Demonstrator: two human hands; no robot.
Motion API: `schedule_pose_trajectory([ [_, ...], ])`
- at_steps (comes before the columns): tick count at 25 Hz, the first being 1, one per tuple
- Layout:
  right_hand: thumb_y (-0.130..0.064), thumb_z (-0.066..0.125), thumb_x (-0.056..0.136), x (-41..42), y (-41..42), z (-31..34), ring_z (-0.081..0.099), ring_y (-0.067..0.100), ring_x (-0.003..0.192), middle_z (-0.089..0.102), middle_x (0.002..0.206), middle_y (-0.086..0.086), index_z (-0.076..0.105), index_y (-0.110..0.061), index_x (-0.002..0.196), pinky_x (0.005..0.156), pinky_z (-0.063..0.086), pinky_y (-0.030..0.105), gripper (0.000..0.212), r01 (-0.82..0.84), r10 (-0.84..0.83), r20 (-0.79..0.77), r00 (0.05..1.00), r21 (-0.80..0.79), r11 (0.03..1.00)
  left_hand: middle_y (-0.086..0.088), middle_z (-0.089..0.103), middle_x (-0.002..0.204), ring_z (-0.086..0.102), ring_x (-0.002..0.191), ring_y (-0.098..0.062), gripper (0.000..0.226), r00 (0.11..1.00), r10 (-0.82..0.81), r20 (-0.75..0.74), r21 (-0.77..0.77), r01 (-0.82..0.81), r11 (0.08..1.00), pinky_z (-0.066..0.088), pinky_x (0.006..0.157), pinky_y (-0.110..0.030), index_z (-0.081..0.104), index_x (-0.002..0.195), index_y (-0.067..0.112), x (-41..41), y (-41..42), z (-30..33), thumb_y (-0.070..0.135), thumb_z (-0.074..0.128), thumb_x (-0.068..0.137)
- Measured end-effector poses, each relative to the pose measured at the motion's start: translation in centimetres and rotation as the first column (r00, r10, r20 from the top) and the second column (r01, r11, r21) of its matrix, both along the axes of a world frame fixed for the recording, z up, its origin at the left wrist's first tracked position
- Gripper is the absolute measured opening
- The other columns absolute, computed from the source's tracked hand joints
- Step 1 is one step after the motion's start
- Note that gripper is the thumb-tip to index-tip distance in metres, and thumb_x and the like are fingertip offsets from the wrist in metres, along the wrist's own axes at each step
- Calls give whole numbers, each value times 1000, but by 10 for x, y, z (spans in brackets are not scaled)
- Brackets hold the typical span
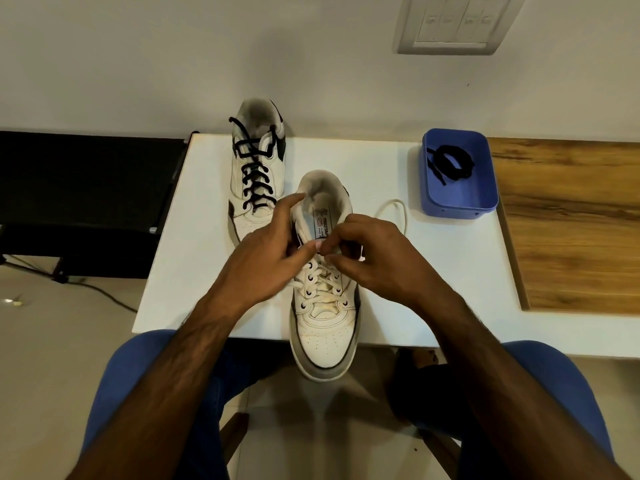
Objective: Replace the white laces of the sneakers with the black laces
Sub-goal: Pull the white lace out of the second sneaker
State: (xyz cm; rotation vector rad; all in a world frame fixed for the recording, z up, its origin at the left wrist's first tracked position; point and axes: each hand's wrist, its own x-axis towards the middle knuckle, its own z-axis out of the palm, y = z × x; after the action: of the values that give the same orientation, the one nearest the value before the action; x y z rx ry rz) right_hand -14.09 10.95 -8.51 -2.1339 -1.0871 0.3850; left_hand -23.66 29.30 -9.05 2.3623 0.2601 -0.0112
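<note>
Two white sneakers stand on a white table (433, 289). The far sneaker (255, 168) carries black laces. The near sneaker (325, 327) hangs its toe over the table's front edge and still wears a white lace (323, 289). One loose end of that lace (398, 211) loops out to the right on the table. My left hand (266, 251) holds the sneaker's upper at its left side, index finger on the collar. My right hand (374, 254) pinches the white lace at the upper eyelets. A coiled black lace (450, 161) lies in a blue tray (460, 202).
The blue tray stands at the table's back right. A wooden surface (571, 230) adjoins the table on the right. A black shelf (86, 185) sits to the left, with a cable on the floor. My knees in blue trousers are below the table edge.
</note>
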Motion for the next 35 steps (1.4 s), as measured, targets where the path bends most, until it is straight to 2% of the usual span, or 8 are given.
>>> schedule_pose_trajectory([
  [5, -16, 66, 94, -2, 13, -13, 58, 13, 85, 58, 94, -2, 75, -23, 106, 73, 53, 40, 16, 110, -116, 78, 990, 75, 991, 12, 57, 85, 59, 80, -2, 36, 992, 14, 127, -13, -12, 1000, 47, 71, -27, 40, 141, 37, 11, 1, -5, 37, 45, 105],
  [10, -29, 70, 90, -2, 19, -17, 53, 15, 85, 48, 88, -5, 76, -25, 102, 76, 51, 46, 14, 158, -161, 62, 985, 52, 986, 14, 58, 90, 59, 82, -4, 14, 987, 51, 152, -65, -42, 997, 46, 73, -25, 55, 116, 30, 16, -2, -9, 34, 53, 103],
  [15, -34, 71, 84, -5, 20, -11, 53, 13, 85, 49, 90, -7, 73, -26, 92, 78, 49, 42, 11, 187, -188, 125, 974, 23, 982, -10, 60, 77, 57, 66, -11, 16, 993, 84, 79, -234, -63, 970, 42, 63, -17, 55, 116, 33, 13, 3, -5, 25, 53, 103],
  [17, -38, 72, 79, 1, 9, -6, 49, 9, 84, 46, 88, -11, 70, -26, 87, 78, 40, 36, 14, 218, -216, 173, 961, 5, 976, -15, 59, 76, 55, 65, -14, 20, 994, 92, 54, -280, -73, 957, 44, 63, -21, 55, 118, 35, 12, 4, -4, 23, 51, 104],
  [19, -45, 65, 77, 5, 0, -3, 46, 6, 79, 44, 85, -13, 69, -27, 84, 78, 35, 34, 20, 240, -230, 167, 959, -44, 970, -15, 59, 78, 54, 67, -12, 22, 995, 93, 41, -291, -77, 954, 45, 69, -29, 55, 120, 36, 12, 7, -4, 22, 50, 104],
  [22, -45, 59, 81, 2, 3, -3, 49, 0, 76, 44, 81, -18, 73, -26, 92, 76, 44, 38, 26, 215, -216, 73, 974, 17, 976, -14, 59, 78, 55, 69, -14, 21, 994, 95, 45, -310, -77, 948, 46, 72, -33, 55, 119, 35, 12, 6, -4, 21, 50, 104],
  [27, -33, 66, 91, -7, 23, -12, 53, 11, 82, 52, 85, -9, 74, -26, 98, 81, 47, 46, 13, 141, -132, 192, 973, -34, 989, -9, 55, 74, 53, 69, -15, 19, 995, 81, 61, -303, -59, 951, 46, 72, -35, 55, 119, 34, 13, 6, -6, 21, 51, 104],
  [35, -42, 57, 86, 9, -4, -2, 47, 6, 74, 43, 78, -18, 68, -27, 91, 78, 44, 39, 20, 330, -340, 171, 925, 86, 940, 1, 48, 69, 45, 62, -7, 17, 995, 77, 59, -276, -58, 959, 35, 60, -20, 55, 115, 33, 13, 7, -5, 21, 50, 104],
])
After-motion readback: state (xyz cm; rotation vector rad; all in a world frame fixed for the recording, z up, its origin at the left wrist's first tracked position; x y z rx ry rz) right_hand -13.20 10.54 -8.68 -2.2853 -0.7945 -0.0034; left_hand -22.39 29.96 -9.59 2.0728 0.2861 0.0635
